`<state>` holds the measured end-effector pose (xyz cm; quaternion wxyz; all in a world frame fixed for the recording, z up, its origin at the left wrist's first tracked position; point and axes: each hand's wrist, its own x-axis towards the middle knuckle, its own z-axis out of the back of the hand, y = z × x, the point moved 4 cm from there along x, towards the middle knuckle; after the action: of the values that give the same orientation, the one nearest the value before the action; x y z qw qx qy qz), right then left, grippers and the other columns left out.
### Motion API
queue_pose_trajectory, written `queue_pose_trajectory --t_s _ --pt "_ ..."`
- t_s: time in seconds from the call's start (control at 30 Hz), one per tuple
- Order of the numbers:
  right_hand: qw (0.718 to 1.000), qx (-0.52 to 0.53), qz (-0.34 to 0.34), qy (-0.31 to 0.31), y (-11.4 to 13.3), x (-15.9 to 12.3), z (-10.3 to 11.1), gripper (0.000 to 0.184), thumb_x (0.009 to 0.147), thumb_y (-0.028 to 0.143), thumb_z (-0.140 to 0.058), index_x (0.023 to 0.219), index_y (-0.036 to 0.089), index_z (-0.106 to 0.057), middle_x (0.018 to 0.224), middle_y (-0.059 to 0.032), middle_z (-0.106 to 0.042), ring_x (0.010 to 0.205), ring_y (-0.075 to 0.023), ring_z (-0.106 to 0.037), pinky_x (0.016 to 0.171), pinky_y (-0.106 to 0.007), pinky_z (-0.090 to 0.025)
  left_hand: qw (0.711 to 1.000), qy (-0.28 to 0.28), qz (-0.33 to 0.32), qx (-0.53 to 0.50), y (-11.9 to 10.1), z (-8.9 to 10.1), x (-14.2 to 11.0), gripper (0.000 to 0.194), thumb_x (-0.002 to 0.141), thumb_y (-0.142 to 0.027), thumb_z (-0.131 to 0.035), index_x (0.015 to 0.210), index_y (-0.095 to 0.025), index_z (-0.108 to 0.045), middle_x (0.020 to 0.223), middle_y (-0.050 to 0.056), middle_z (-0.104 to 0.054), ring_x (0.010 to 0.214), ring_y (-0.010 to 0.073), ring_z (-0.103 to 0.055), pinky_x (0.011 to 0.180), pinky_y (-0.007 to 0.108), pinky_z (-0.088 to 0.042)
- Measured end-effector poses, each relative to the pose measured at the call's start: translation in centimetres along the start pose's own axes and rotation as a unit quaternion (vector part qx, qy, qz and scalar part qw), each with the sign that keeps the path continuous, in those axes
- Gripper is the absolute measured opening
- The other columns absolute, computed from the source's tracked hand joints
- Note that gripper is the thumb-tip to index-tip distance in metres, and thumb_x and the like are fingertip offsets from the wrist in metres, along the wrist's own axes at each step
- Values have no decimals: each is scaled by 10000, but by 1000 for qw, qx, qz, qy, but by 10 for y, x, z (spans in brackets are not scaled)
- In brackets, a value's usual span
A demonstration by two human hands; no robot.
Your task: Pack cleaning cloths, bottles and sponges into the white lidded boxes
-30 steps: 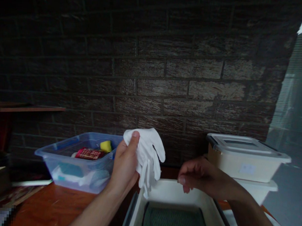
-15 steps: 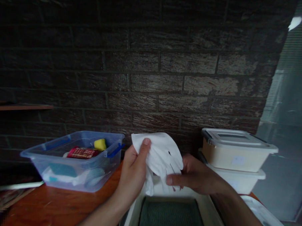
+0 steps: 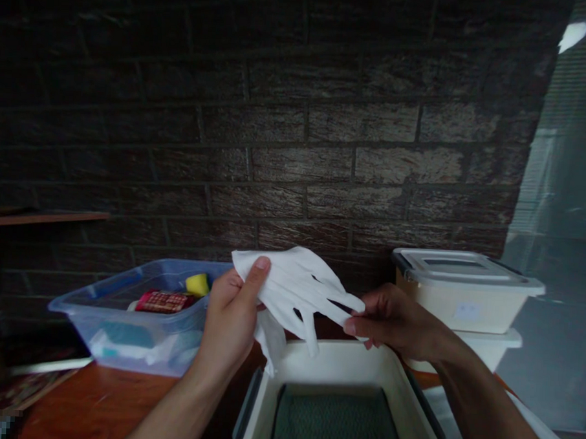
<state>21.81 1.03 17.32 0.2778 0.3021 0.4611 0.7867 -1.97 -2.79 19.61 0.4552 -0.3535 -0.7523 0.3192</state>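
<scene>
A white fabric glove [image 3: 295, 284] is stretched between my two hands, its fingers pointing right and down. My left hand [image 3: 238, 301] pinches it near the cuff, thumb on top. Some more white cloth hangs below that hand; I cannot tell whether it is a second glove. With thumb and fingers, my right hand [image 3: 386, 320] grips the glove's fingertips. Below the glove stands an open cream bin [image 3: 338, 360] with a dark green textured item [image 3: 335, 419] lying in it.
A clear blue-tinted tub [image 3: 138, 319] at left holds a yellow item [image 3: 197, 284], a red patterned packet [image 3: 166, 301] and other things. Two lidded cream boxes [image 3: 464, 292] are stacked at right. A white lid [image 3: 546, 418] lies at lower right on the wooden table [image 3: 100, 399]. Behind is a brick wall [image 3: 301, 129].
The glove, bunched before, is now spread out with its fingers showing. My left hand has moved left and my right hand slightly right and up, now holding the glove's fingertips.
</scene>
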Motion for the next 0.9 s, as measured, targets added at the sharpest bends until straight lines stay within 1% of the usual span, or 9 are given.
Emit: queue_pose_trajectory --t_s 0.07,0.2,0.37,0.43,0.53,0.6,0.7,0.77,0.9 --pt "1000 -8 -2 11 0 0 -1 400 851 519 -764 743 136 -726 585 5 -622 524 -93 -488 503 -216 -347 1000 -12 -6 -6 -4 2 3 315 795 -429 -820 918 -140 -786 813 84 -794 695 240 -750 603 275 -574" --pt "999 -13 -10 44 -1 -3 -1 369 862 503 -754 778 144 -733 610 -2 -652 531 -97 -516 513 -214 -377 1000 -10 -17 -1 -7 4 5 305 812 -428 -804 902 -139 -777 788 69 -786 673 217 -736 590 250 -554" --pt "995 -47 -38 84 -3 -10 1 331 887 445 -737 775 133 -736 630 -23 -675 545 -99 -535 512 -208 -383 999 -23 -32 16 -7 3 5 289 834 -415 -783 808 -129 -743 714 55 -756 582 166 -680 504 204 -478" --pt "994 -44 -37 94 -2 -10 -4 345 898 461 -723 809 129 -758 666 -40 -698 574 -111 -565 532 -213 -408 999 -22 -37 26 -6 2 3 292 849 -420 -769 813 -132 -742 708 53 -751 599 168 -683 504 200 -469" --pt "993 -21 -32 108 -1 -8 -21 418 906 541 -694 958 138 -793 777 -65 -743 625 -133 -620 557 -226 -443 998 10 -32 50 0 -3 -5 301 896 -437 -724 882 -138 -757 766 60 -763 655 176 -698 532 208 -481" --pt "993 -23 -45 103 -2 -8 -32 486 896 599 -681 1099 170 -782 847 -64 -759 645 -148 -652 560 -231 -457 998 33 -20 58 6 -7 -12 308 924 -445 -694 954 -146 -763 834 67 -775 695 176 -706 568 214 -496" --pt "993 -58 -58 79 -2 -9 -40 554 877 642 -681 1230 218 -736 845 -42 -753 660 -167 -682 573 -238 -486 997 57 4 49 13 -11 -21 327 950 -451 -663 1068 -160 -755 910 68 -779 731 174 -712 628 229 -520" --pt "994 -77 -52 58 1 -9 -38 538 898 635 -660 1235 221 -727 838 -37 -744 660 -168 -687 563 -233 -491 997 60 13 37 15 -12 -24 342 952 -450 -661 1114 -162 -745 929 67 -777 740 174 -713 642 234 -527" --pt "996 -83 -19 2 9 -5 -31 505 951 590 -615 1290 222 -687 813 -17 -711 635 -141 -662 530 -209 -480 999 35 6 3 13 -13 -23 332 931 -426 -699 1126 -160 -737 931 53 -773 738 160 -711 667 228 -529"
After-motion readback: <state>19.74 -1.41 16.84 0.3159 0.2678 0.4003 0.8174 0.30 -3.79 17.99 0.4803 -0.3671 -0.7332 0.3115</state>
